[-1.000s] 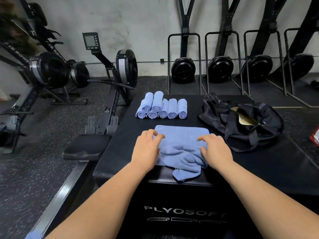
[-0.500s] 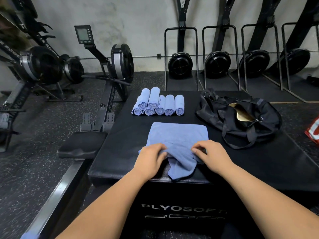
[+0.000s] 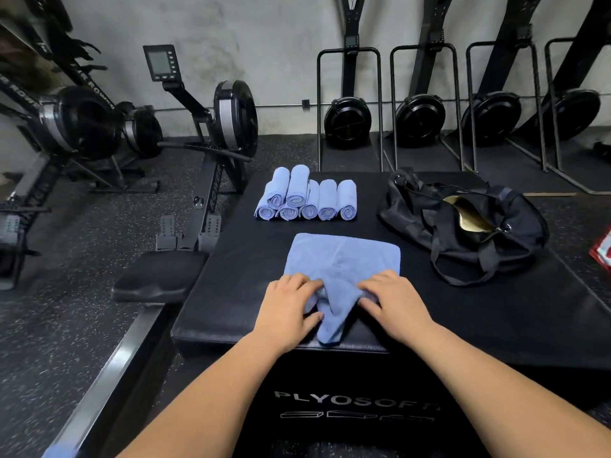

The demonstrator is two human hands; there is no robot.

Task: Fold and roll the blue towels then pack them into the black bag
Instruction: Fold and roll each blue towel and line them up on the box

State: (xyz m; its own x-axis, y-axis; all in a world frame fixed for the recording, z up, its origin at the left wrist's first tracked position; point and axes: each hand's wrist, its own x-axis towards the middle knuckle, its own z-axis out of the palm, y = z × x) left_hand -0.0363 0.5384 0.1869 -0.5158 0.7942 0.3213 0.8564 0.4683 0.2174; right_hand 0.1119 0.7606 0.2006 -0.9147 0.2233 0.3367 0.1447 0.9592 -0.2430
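A folded blue towel (image 3: pixel 344 259) lies flat on the black plyo box (image 3: pixel 238 279), its near end bunched and drooping over the front edge. My left hand (image 3: pixel 287 307) grips the bunched near-left part. My right hand (image 3: pixel 393 302) grips the near-right part. Several rolled blue towels (image 3: pixel 307 200) are stacked at the back of the box. To the right, the black bag (image 3: pixel 463 223) lies unzipped, showing a tan lining.
Rowing machines (image 3: pixel 211 133) stand on the floor to the left, one with its seat (image 3: pixel 158 276) next to the box. Upright stored rowers (image 3: pixel 420 117) line the back wall. A red and white item (image 3: pixel 603 252) sits at the right edge.
Both hands slid from the towel's sides toward me to its near end and gathered the cloth there. The towel's far part now lies flatter.
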